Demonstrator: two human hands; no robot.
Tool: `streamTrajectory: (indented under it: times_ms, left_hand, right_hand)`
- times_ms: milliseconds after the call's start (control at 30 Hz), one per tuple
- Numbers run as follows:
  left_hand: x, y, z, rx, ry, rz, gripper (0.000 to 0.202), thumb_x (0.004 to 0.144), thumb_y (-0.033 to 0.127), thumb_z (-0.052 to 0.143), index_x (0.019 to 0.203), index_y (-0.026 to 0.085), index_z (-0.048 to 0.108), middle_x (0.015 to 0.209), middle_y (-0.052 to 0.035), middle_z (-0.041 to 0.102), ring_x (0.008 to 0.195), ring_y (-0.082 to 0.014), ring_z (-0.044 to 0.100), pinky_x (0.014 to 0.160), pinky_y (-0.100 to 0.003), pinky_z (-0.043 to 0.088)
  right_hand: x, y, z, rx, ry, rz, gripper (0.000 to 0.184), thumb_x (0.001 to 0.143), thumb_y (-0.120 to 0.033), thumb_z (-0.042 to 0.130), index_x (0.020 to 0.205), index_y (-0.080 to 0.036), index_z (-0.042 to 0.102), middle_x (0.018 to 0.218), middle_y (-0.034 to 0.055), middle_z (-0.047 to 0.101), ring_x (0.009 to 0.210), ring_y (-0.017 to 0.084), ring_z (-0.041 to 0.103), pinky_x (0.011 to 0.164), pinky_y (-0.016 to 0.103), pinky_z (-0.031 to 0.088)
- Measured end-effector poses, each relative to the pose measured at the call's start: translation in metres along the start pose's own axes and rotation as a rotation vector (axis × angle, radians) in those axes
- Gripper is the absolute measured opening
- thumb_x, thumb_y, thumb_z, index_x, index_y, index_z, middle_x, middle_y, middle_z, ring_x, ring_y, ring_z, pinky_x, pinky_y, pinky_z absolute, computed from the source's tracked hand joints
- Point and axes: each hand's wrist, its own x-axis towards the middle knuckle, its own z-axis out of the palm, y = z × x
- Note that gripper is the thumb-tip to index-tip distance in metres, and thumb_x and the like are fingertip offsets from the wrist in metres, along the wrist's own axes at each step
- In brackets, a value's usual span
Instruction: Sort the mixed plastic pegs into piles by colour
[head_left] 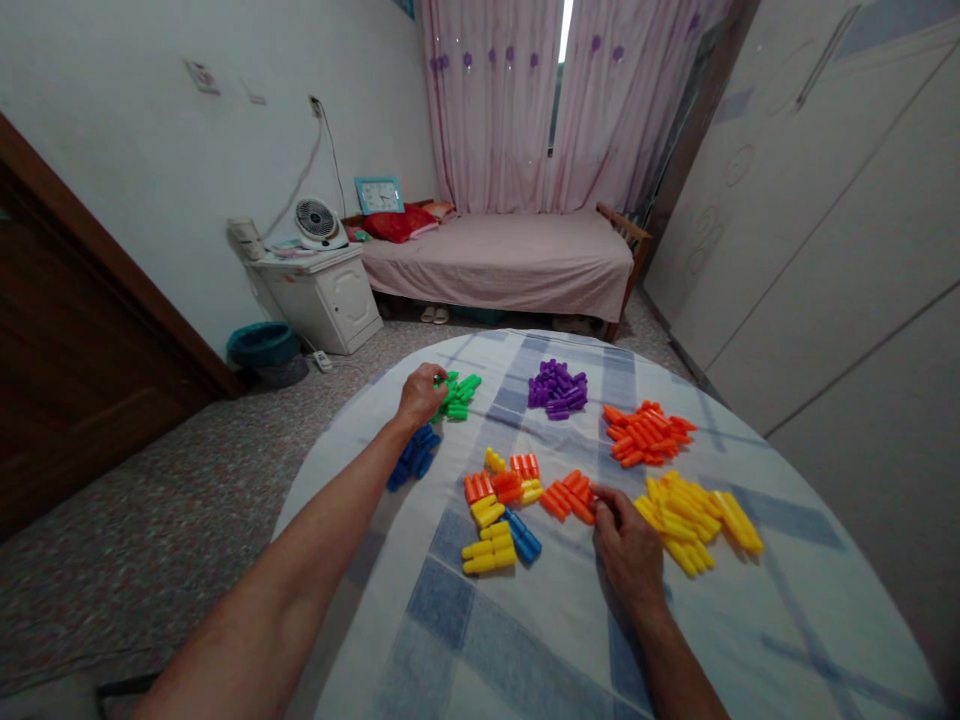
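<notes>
My left hand (420,395) reaches far across the table, fingers closed on a green peg at the edge of the green pile (459,394). A small blue pile (414,455) lies just under that forearm. My right hand (626,545) rests on the cloth, its fingertips pinched at the end of a row of orange pegs (568,497) in the mixed cluster (501,508) of orange, yellow and blue pegs. The yellow pile (697,515) lies right beside that hand. Farther back sit the purple pile (557,388) and the orange pile (646,433).
The round table (525,640) wears a blue-checked white cloth. Behind it stand a pink bed (502,262), a white cabinet (322,298) with a fan, a teal bin (261,345), and wardrobes (810,200) on the right.
</notes>
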Motion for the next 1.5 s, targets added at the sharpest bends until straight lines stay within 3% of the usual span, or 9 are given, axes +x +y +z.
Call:
streamTrajectory:
  times_ms: [133,233,467,567,667,900,1100,1300,1500]
  left_hand:
    - [0.000,0.001,0.005,-0.022,-0.037,0.027,0.027,0.066,0.001,0.056,0.081,0.022,0.062,0.099,-0.0086,0.066,0.096,-0.0224,0.061,0.092,-0.046,0.046]
    - [-0.023,0.016,-0.002,-0.031,-0.075,0.077,0.029,0.069,0.004,0.055,0.093,0.020,0.063,0.112,-0.0095,0.063,0.109,-0.0227,0.056,0.100,-0.045,0.041]
    - [-0.150,0.061,-0.028,-0.161,-0.361,0.223,0.025,0.084,0.023,0.051,0.106,0.019,0.062,0.116,-0.0087,0.061,0.111,-0.0202,0.056,0.097,-0.037,0.046]
    - [-0.196,0.074,-0.036,-0.114,-0.377,0.215,0.029,0.082,0.029,0.058,0.109,0.020,0.061,0.120,-0.0091,0.057,0.113,-0.0217,0.054,0.097,-0.037,0.046]
    - [-0.221,0.083,-0.033,-0.013,-0.389,0.216,0.038,0.075,0.030,0.066,0.111,0.020,0.059,0.119,-0.0098,0.055,0.109,-0.0239,0.055,0.090,-0.037,0.050]
    - [-0.228,0.083,-0.012,0.089,-0.310,0.238,0.040,0.078,0.019,0.058,0.118,0.020,0.053,0.112,-0.0094,0.060,0.102,-0.0238,0.057,0.087,-0.040,0.050]
    - [-0.232,0.081,-0.016,0.002,-0.284,0.354,0.036,0.079,0.023,0.059,0.116,0.022,0.054,0.103,-0.0087,0.066,0.093,-0.0232,0.061,0.080,-0.037,0.053]
    - [-0.239,0.095,-0.009,-0.082,-0.254,0.461,0.043,0.079,0.023,0.060,0.121,0.024,0.052,0.104,-0.0082,0.067,0.093,-0.0229,0.063,0.078,-0.036,0.054]
    - [-0.233,0.108,0.011,-0.095,-0.207,0.459,0.039,0.083,0.026,0.058,0.121,0.023,0.052,0.104,-0.0087,0.067,0.093,-0.0231,0.063,0.079,-0.037,0.054]
  right_hand:
    - [0.000,-0.001,-0.001,0.001,0.006,0.012,0.039,0.084,-0.041,0.036,0.103,-0.021,0.064,0.094,0.0059,0.069,0.084,0.023,0.063,0.072,0.033,0.045]
    - [0.000,0.000,-0.001,0.032,0.005,-0.011,0.039,0.084,-0.041,0.037,0.103,-0.021,0.064,0.094,0.0062,0.070,0.083,0.022,0.063,0.073,0.033,0.045]
    - [0.000,-0.001,0.002,0.047,0.032,-0.040,0.037,0.083,-0.035,0.039,0.103,-0.019,0.066,0.093,0.0067,0.070,0.083,0.021,0.064,0.074,0.031,0.045]
    - [0.001,-0.001,0.002,0.035,0.040,-0.048,0.036,0.083,-0.033,0.039,0.102,-0.019,0.066,0.090,0.0061,0.070,0.079,0.020,0.063,0.072,0.031,0.044]
    - [0.001,-0.001,0.002,0.028,0.048,-0.052,0.036,0.083,-0.032,0.039,0.102,-0.018,0.066,0.089,0.0063,0.070,0.079,0.020,0.063,0.071,0.030,0.044]
    - [0.001,0.002,0.003,0.044,0.032,-0.062,0.035,0.084,-0.033,0.039,0.102,-0.019,0.065,0.092,0.0064,0.070,0.083,0.020,0.064,0.073,0.030,0.045]
    - [0.001,0.003,0.005,0.024,0.030,-0.061,0.033,0.085,-0.031,0.039,0.103,-0.020,0.064,0.095,0.0055,0.070,0.084,0.020,0.064,0.075,0.030,0.045]
    - [-0.001,0.002,0.005,0.060,0.042,-0.063,0.030,0.086,-0.028,0.040,0.101,-0.020,0.064,0.096,0.0048,0.070,0.086,0.019,0.064,0.077,0.030,0.045]
    - [-0.005,0.001,0.003,0.176,0.083,-0.136,0.028,0.088,-0.029,0.041,0.101,-0.018,0.064,0.098,0.0062,0.068,0.090,0.019,0.062,0.080,0.029,0.046]
